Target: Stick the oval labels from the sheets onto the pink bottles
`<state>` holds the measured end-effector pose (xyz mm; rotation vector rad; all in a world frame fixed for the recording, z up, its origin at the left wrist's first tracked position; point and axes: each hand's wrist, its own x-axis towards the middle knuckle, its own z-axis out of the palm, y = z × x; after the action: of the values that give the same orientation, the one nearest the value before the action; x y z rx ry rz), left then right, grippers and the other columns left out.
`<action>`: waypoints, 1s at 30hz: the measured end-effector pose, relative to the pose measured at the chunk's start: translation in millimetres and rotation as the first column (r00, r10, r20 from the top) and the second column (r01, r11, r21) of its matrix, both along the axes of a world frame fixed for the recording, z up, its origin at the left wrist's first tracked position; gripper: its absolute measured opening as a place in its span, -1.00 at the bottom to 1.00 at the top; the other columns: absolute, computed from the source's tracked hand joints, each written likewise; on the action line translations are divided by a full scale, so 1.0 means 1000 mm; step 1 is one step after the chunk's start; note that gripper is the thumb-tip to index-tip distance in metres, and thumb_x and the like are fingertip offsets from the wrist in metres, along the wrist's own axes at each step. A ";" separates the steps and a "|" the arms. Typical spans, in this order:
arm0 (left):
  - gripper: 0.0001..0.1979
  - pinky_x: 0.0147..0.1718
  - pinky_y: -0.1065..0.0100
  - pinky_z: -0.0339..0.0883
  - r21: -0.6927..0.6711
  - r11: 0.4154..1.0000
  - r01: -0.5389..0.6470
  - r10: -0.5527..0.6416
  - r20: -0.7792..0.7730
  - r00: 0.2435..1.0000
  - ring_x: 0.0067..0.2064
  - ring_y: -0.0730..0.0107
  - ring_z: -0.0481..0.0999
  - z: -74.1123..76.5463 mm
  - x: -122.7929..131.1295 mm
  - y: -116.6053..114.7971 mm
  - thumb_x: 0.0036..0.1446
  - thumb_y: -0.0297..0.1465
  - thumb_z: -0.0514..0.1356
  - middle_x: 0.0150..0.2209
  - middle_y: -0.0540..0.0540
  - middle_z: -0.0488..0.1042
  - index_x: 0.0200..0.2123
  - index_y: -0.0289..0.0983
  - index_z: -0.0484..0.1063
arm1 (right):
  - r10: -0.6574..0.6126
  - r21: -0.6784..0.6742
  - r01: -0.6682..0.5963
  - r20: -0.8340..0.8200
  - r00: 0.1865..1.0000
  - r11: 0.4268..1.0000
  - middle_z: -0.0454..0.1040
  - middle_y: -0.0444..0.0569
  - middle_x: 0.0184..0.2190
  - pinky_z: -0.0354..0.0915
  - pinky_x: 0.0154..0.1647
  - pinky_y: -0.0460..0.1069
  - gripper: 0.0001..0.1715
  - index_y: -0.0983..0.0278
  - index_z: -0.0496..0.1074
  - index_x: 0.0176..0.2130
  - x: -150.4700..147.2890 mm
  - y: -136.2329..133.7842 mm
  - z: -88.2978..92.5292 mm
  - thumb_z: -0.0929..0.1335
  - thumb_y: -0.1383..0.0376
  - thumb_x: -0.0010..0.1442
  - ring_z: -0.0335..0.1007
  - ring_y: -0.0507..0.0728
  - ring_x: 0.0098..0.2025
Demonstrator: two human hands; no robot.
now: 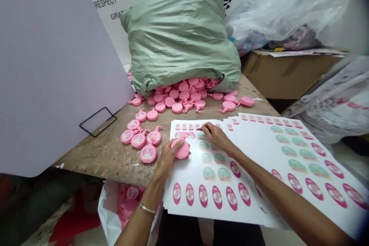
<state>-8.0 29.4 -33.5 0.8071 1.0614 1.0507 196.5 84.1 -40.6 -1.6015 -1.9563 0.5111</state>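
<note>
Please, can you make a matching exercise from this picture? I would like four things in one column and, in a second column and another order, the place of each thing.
Things:
1. Metal bracelet
2. Pale green sack
3. Right hand
4. Cardboard box

Places:
A. Over the upper part of the sticker sheet
B. Beyond the right edge of the wooden table
C. Around the left wrist
D. On the table, with pink plastic pieces heaped at its mouth

Right pairs: 1-C, 2-D, 3-A, 4-B.

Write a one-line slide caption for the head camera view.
Left hand holds a pink bottle-shaped piece on printed label sheets; right hand rests on them.
</note>
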 end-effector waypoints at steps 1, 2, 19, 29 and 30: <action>-0.58 -0.48 0.38 0.45 0.000 0.998 -0.055 0.055 -0.001 0.998 -0.45 0.36 0.54 -0.003 0.003 0.008 -0.07 -0.20 0.35 -0.35 -0.17 0.53 -0.21 -0.37 0.43 | -0.054 0.027 0.054 0.022 0.998 0.998 0.48 -0.03 -0.39 0.14 -0.34 -0.03 -0.71 0.26 0.39 -0.28 -0.004 0.004 -0.011 0.17 0.21 0.28 0.34 0.10 -0.36; -0.57 -0.51 0.38 0.45 0.005 0.996 -0.092 0.092 -0.009 0.996 -0.46 0.37 0.53 -0.005 0.005 0.017 -0.10 -0.21 0.36 -0.36 -0.17 0.53 -0.22 -0.37 0.43 | -0.083 0.049 0.081 0.037 0.996 0.995 0.49 -0.01 -0.37 0.13 -0.31 -0.01 -0.75 0.26 0.39 -0.28 -0.008 0.006 -0.020 0.19 0.23 0.26 0.34 0.13 -0.33; -0.58 -0.50 0.32 0.50 0.011 0.999 -0.048 0.048 -0.026 0.999 -0.40 0.22 0.60 -0.026 0.013 0.042 0.00 -0.21 0.32 -0.28 -0.23 0.51 -0.17 -0.39 0.39 | -0.123 0.188 0.093 0.149 0.981 0.978 0.52 -0.09 -0.44 0.02 -0.24 0.01 -0.86 0.23 0.41 -0.41 -0.015 0.010 -0.044 0.27 0.32 0.15 0.30 0.13 -0.31; -0.57 -0.47 0.31 0.49 0.034 0.999 -0.024 0.025 -0.023 0.999 -0.39 0.23 0.59 -0.025 0.012 0.040 -0.01 -0.18 0.31 -0.33 -0.19 0.51 -0.18 -0.36 0.39 | -0.148 0.184 0.120 0.149 0.978 0.976 0.51 -0.04 -0.42 0.04 -0.19 0.04 -0.83 0.23 0.39 -0.38 -0.018 0.010 -0.041 0.34 0.17 0.12 0.31 0.18 -0.29; -0.57 -0.47 0.31 0.49 0.038 0.999 -0.025 0.026 -0.024 0.999 -0.40 0.24 0.59 -0.026 0.012 0.040 -0.01 -0.17 0.32 -0.34 -0.18 0.51 -0.18 -0.37 0.39 | -0.150 0.193 0.120 0.150 0.977 0.974 0.51 -0.02 -0.41 0.04 -0.17 0.05 -0.81 0.23 0.39 -0.38 -0.020 0.009 -0.041 0.34 0.15 0.12 0.31 0.19 -0.27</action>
<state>4.3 69.3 -59.3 0.8407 1.0778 1.0880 176.7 93.2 -81.5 -1.6880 -1.9305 0.1430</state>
